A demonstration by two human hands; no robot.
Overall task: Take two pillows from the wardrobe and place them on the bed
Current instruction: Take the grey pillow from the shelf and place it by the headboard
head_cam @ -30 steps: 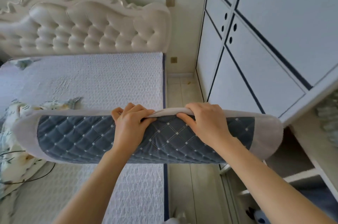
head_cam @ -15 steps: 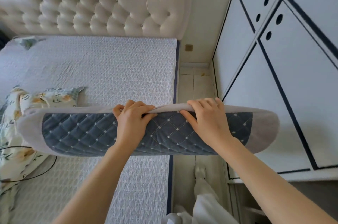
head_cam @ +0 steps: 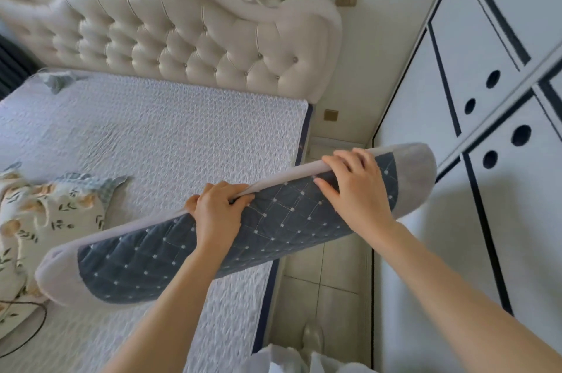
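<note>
While the pillow (head_cam: 273,229) hangs tilted over the bed (head_cam: 152,135), both hands — left hand (head_cam: 217,214), right hand (head_cam: 354,190) — curl fingers around its edge.

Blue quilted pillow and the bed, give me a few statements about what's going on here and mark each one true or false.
1. Both hands grip the blue quilted pillow. True: the left hand and the right hand both hold its upper edge.
2. The pillow lies flat on the bed. False: it is held in the air, tilted, its right end higher.
3. A floral pillow sits on the bed's left side. True.
4. The wardrobe doors in view stand open. False: those in view are closed.
5. The headboard is plain wood. False: it is tufted and padded.
</note>
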